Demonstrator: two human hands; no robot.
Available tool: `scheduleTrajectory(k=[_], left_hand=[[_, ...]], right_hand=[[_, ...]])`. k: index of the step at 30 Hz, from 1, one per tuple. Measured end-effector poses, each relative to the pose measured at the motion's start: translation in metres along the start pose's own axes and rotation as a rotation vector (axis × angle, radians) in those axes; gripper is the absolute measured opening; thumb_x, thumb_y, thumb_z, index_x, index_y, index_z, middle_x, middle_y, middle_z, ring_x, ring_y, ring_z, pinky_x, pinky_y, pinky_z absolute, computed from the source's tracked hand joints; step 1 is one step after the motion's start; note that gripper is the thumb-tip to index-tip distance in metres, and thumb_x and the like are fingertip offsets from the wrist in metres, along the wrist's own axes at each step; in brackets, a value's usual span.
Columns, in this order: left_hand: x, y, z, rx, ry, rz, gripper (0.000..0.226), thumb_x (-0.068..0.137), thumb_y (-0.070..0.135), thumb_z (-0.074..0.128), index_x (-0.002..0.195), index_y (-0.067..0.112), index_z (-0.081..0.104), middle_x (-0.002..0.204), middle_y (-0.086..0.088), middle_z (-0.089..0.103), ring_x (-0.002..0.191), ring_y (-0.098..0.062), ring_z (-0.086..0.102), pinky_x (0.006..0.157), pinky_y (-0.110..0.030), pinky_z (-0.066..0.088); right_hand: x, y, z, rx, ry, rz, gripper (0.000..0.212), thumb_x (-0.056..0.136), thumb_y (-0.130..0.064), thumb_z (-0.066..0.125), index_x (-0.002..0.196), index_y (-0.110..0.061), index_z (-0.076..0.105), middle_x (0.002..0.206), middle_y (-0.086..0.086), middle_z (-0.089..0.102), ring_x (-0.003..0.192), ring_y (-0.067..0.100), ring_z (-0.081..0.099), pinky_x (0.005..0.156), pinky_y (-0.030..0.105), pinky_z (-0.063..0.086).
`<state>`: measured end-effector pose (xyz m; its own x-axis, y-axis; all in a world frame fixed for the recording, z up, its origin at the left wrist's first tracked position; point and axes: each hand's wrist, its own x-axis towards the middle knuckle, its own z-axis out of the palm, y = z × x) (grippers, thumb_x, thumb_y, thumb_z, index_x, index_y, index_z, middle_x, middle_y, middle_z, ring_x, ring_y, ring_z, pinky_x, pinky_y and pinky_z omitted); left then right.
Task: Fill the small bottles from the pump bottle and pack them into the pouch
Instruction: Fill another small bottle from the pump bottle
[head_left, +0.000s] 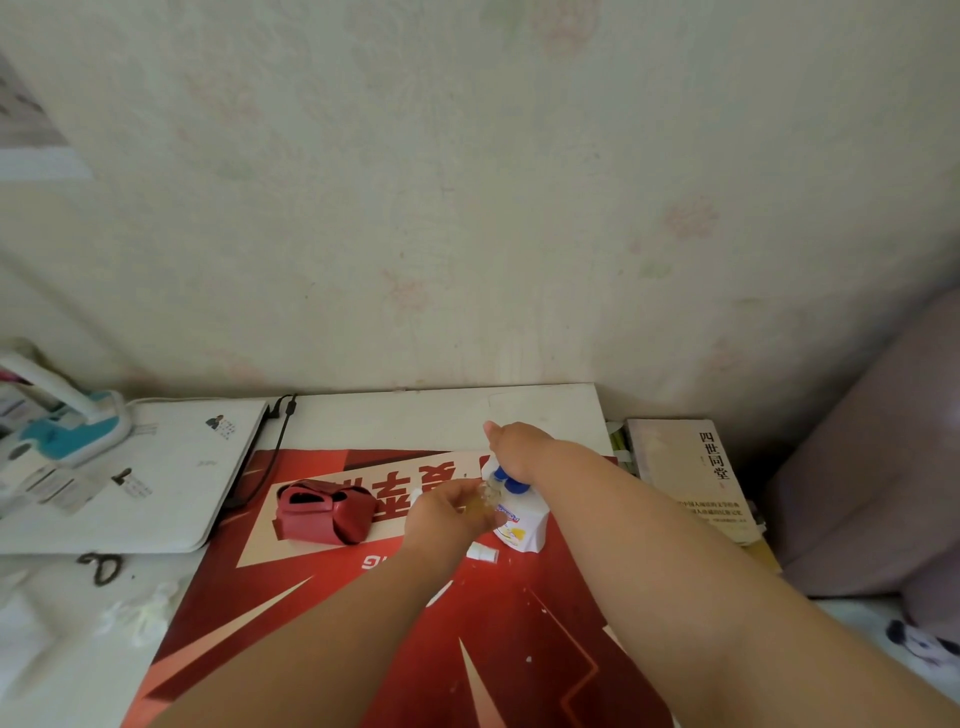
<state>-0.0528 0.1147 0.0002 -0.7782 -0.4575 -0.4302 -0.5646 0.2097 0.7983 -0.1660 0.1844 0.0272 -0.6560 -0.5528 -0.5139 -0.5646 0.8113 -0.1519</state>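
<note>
At mat centre: pump bottle (522, 527) stands upright on the red mat (519, 649), which lies on the white table (415, 415). Its blue pump head shows only in part.
Right hand (519, 449): lies over the pump head, thumb pointing away. Its fingers are hidden beneath the hand, so grip or flat press cannot be told.
Left hand (441, 514): fingers curled and clamped round a small bottle (487, 498), held up at the nozzle side of the pump bottle.
Pouch (324, 512): red, on the mat to the left of the left hand, apart from both bottles; its mouth appears open.
Cap (482, 555): small white piece on the mat just in front of the pump bottle, probably belonging to the small bottle.
Step (judged): filling in hand; packing not yet done.
Risk, spill: if the small bottle's mouth sits off the nozzle, liquid will run over the fingers and the mat.
Risk, overfill: the clamped fingers cover much of the small bottle, so the level is hard to read.
Risk, tipping: an off-centre press could tilt or slide the pump bottle, since nothing else steadies it.
Risk, lost cap: it lies loose near the left forearm and could be swept away.
Hidden: nozzle tip, bottle mouth and fill level.
Unclear: pouch contents are dark. No other small bottles can be made out. White specks on the mat may be drops.
</note>
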Motion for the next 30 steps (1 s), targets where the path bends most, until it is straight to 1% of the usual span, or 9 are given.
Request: scheduleTrajectory(k=[2,6,9,12,17,21,24,27,30], left_hand=[[0.0,-0.0001,-0.0001,-0.01,-0.004,0.007,0.04,0.072,0.016,0.078,0.11,0.02,0.064,0.099,0.007,0.066,0.091,-0.012,0.063,0.086,-0.029,0.052],[0.0003,-0.001,0.0003,-0.019,-0.002,0.006,0.038,0.071,0.017,0.079,0.107,0.021,0.066,0.103,0.004,0.069,0.094,-0.015,0.065,0.09,-0.036,0.053],[0.0012,-0.0021,0.0009,-0.021,-0.005,0.014,0.038,0.071,0.018,0.079,0.107,0.022,0.066,0.104,0.004,0.069,0.094,-0.015,0.066,0.09,-0.036,0.053],[0.0017,-0.0026,0.0017,-0.025,-0.001,0.007,0.039,0.07,0.019,0.08,0.107,0.022,0.067,0.105,0.004,0.069,0.094,-0.015,0.066,0.09,-0.035,0.053],[0.0022,-0.003,0.0017,-0.032,-0.006,0.005,0.04,0.07,0.018,0.08,0.108,0.021,0.066,0.106,0.005,0.068,0.096,-0.015,0.065,0.09,-0.033,0.053],[0.0021,-0.0036,0.001,-0.041,-0.015,0.012,0.041,0.071,0.017,0.079,0.11,0.019,0.066,0.108,0.003,0.068,0.095,-0.015,0.065,0.09,-0.034,0.053],[0.0027,-0.0041,0.0015,-0.04,-0.014,0.001,0.042,0.07,0.017,0.08,0.109,0.02,0.066,0.106,0.004,0.068,0.095,-0.015,0.065,0.091,-0.036,0.053],[0.0039,-0.0041,0.001,-0.028,-0.021,0.019,0.038,0.07,0.018,0.08,0.106,0.022,0.067,0.104,0.006,0.068,0.093,-0.013,0.065,0.089,-0.035,0.054],[0.0044,-0.0039,-0.0002,-0.022,-0.025,0.022,0.039,0.071,0.017,0.079,0.107,0.021,0.067,0.104,0.005,0.068,0.093,-0.013,0.064,0.087,-0.031,0.053]], right_hand=[[-0.0001,0.0001,-0.0004,-0.001,-0.002,-0.003,0.072,0.088,-0.008,0.061,0.147,-0.01,0.019,0.12,0.017,0.053,0.088,0.022,0.05,0.085,0.031,0.048],[0.0002,0.0005,-0.0006,0.005,-0.009,0.006,0.076,0.088,-0.007,0.06,0.149,-0.011,0.014,0.121,0.016,0.052,0.089,0.022,0.049,0.085,0.03,0.047],[-0.0006,0.0003,-0.0003,0.014,-0.007,0.009,0.075,0.089,-0.007,0.058,0.149,-0.011,0.014,0.123,0.016,0.051,0.099,0.025,0.056,0.086,0.03,0.047],[-0.0003,-0.0001,0.0006,0.001,-0.001,0.007,0.074,0.09,-0.006,0.057,0.149,-0.011,0.014,0.124,0.016,0.051,0.107,0.027,0.057,0.087,0.031,0.047],[-0.0005,0.0002,-0.0001,-0.028,-0.01,0.001,0.075,0.09,-0.004,0.056,0.15,-0.01,0.012,0.126,0.017,0.051,0.109,0.027,0.056,0.089,0.032,0.047],[-0.0007,0.0005,-0.0005,-0.055,-0.01,-0.008,0.075,0.091,-0.003,0.055,0.151,-0.009,0.011,0.125,0.018,0.052,0.104,0.026,0.056,0.09,0.032,0.047],[0.0001,0.0005,-0.0003,-0.062,-0.007,-0.006,0.075,0.09,-0.002,0.056,0.15,-0.009,0.012,0.125,0.017,0.052,0.109,0.027,0.057,0.089,0.032,0.047],[-0.001,0.0004,0.0007,-0.061,0.004,-0.008,0.075,0.09,-0.002,0.057,0.15,-0.009,0.013,0.126,0.017,0.053,0.11,0.028,0.057,0.089,0.031,0.047],[0.0004,0.0011,0.0008,-0.063,0.002,-0.008,0.074,0.09,-0.003,0.058,0.15,-0.008,0.014,0.127,0.017,0.052,0.111,0.029,0.056,0.089,0.031,0.047]])
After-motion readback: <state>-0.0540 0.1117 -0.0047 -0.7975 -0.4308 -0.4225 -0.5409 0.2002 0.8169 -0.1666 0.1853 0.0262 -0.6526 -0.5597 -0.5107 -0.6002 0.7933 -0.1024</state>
